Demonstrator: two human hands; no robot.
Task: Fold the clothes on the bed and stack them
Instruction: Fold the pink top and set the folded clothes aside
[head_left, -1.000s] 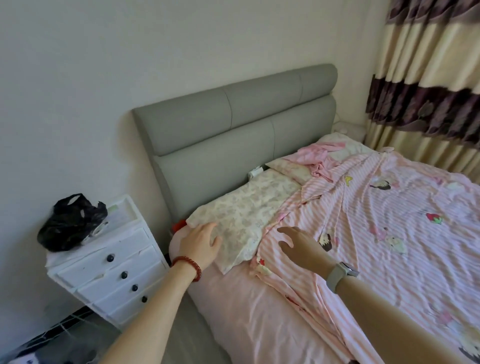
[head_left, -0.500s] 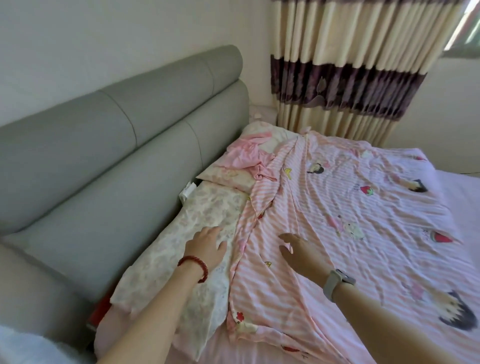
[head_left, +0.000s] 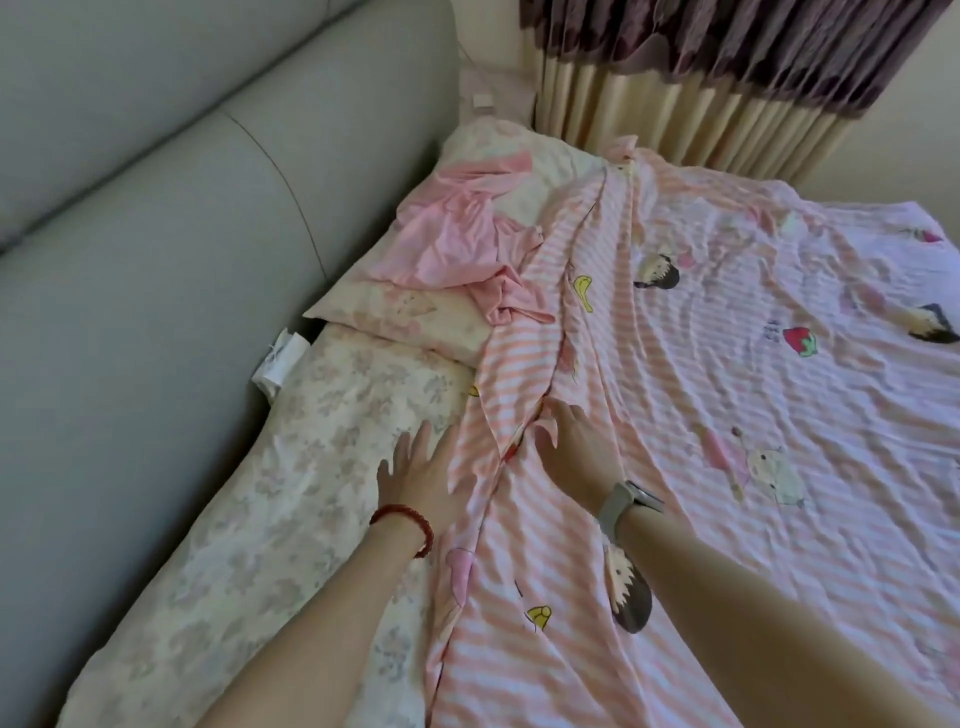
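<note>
Pink garment (head_left: 470, 244) = the clothing to fold, crumpled, unfolded, lying on the far pillow (head_left: 405, 317) by the headboard (head_left: 156, 260); nothing stacked yet. Left to right: headboard far left of both hands; small white tag or packet (head_left: 278, 361) wedged between it and the near floral pillow (head_left: 291, 493). Left hand (head_left: 415, 475), red bead bracelet (head_left: 402, 522) on the wrist, fingers straight and spread, palm flat on the near pillow right at the quilt's edge, gripping nothing. Right hand (head_left: 574, 449), watch (head_left: 626, 501) on the wrist, just right of the left hand, fingers slightly bent, resting on a ridge of the striped cartoon quilt (head_left: 753, 415); cannot tell if it pinches the fold or only presses it. Key relation: garment sits ahead of both hands, up toward the curtain (head_left: 675, 119), well apart, roughly in line with the gap between the 2 hands, so the 2 look about equally placed for the reach, judging by eye. Its long axis runs roughly along the pillow, from the near tail touching the quilt's edge up toward the far pillow corner. Judgement: next move needs a forward reach over the near pillow; the garment's tail lies nearest the hands. Risk: grabbing quilt edge along with it.
</note>
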